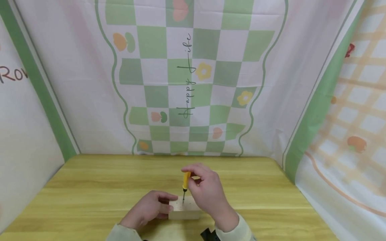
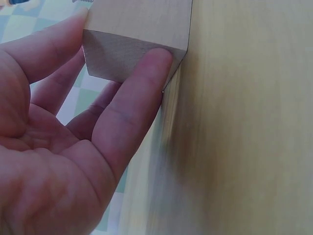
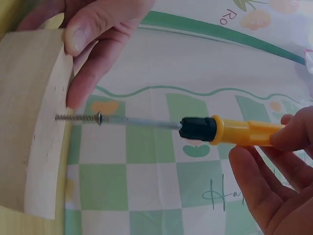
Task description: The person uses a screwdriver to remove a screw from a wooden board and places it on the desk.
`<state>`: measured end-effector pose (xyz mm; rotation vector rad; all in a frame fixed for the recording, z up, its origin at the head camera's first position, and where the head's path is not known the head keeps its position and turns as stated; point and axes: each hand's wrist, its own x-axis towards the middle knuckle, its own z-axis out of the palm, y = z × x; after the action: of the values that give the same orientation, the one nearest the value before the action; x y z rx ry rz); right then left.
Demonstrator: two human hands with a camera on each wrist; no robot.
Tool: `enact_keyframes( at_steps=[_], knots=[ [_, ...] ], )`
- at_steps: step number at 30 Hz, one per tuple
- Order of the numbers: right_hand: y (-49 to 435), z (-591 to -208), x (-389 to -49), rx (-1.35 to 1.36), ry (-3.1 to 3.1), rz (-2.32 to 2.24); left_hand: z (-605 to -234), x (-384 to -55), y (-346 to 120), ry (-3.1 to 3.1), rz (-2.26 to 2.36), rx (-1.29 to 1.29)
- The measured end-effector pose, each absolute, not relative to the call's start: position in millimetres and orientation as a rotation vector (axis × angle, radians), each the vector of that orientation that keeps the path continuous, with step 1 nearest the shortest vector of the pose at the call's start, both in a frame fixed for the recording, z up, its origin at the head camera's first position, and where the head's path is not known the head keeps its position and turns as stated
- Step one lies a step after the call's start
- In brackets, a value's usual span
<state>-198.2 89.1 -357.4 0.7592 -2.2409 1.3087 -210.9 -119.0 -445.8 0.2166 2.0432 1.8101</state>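
Observation:
A pale wooden block with several small holes in its top lies on the table near the front. My left hand grips its left end; in the left wrist view the thumb presses the block's end face. With my right hand I hold a yellow screwdriver by the handle, black collar downward. Its shaft meets the head of a screw, which stands on the block's top face. Most of the screw's thread shows above the wood.
The wood-grain table reaches back to a hanging cloth with green and white checks. More printed cloth hangs at the right side. A black object shows by the right wrist.

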Motion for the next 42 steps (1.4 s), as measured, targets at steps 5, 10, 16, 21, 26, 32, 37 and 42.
enact_keyframes(
  at_steps=[5, 10, 16, 21, 26, 32, 37, 42],
  knots=[
    [87.6, -358.0, -198.5, 0.761, -2.233, 1.312, -446.9, -210.9, -119.7, 2.024, 1.822, 0.223],
    [87.7, -358.1, -197.4, 0.744, -2.296, 1.364, -448.3, -212.2, -119.1, 2.023, 1.824, 0.231],
    [87.7, -357.8, -197.2, 0.72, -2.319, 1.36, -448.9, -212.5, -119.6, 2.02, 1.825, 0.238],
    [86.8, -359.0, -198.3, 0.703, -2.25, 1.292, -449.1, -212.5, -119.6, 2.016, 1.826, 0.243],
    [87.5, -358.2, -197.8, 0.724, -2.239, 1.343, -449.1, -212.2, -119.1, 2.022, 1.823, 0.236],
    [87.0, -359.2, -199.3, 0.782, -2.218, 1.29, -449.1, -212.1, -119.5, 2.019, 1.826, 0.242],
    [86.2, -360.9, -199.6, 0.758, -2.236, 1.272, -449.9, -212.9, -119.5, 2.012, 1.833, 0.237],
    [85.6, -360.8, -198.0, 0.734, -2.306, 1.339, -450.2, -213.0, -119.8, 2.016, 1.83, 0.23]
  ],
)
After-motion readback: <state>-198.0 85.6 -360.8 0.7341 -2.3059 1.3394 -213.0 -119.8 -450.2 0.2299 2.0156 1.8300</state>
